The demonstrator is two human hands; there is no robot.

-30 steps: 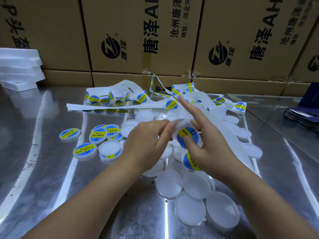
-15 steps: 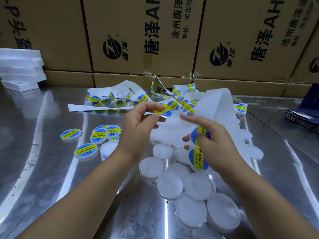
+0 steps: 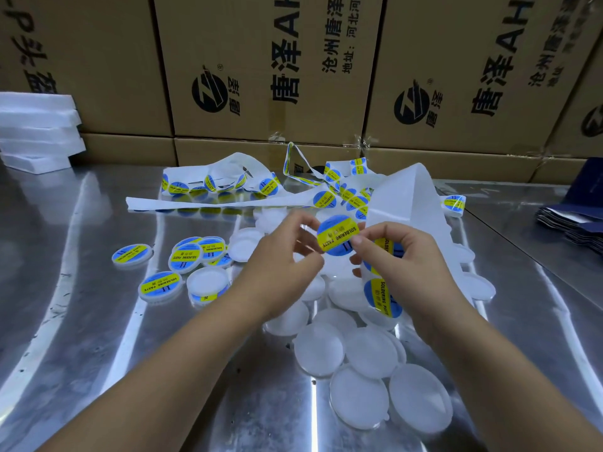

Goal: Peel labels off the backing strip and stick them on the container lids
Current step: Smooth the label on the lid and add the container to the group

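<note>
L hand point(image 3: 284, 265) & R hand point(image 3: 412, 269) are holding one round blue/yellow label point(image 3: 337, 237) between them, above the middle of the surface point(image 3: 98, 321). L fingers point(image 3: 305, 223) are pinching its left edge and R fingers point(image 3: 360, 239) its right edge; can't tell if a lid is behind it. R hand is also holding the white backing strip point(image 3: 408, 197), which is rising toward the back edge, w/ more labels showing under the palm. Bare lids point(image 3: 359, 353) are lying piled near the front edge. Labelled lids point(image 3: 160, 286) are sitting toward the left edge. Cardboard boxes point(image 3: 261, 76) are standing along the back edge.
</note>
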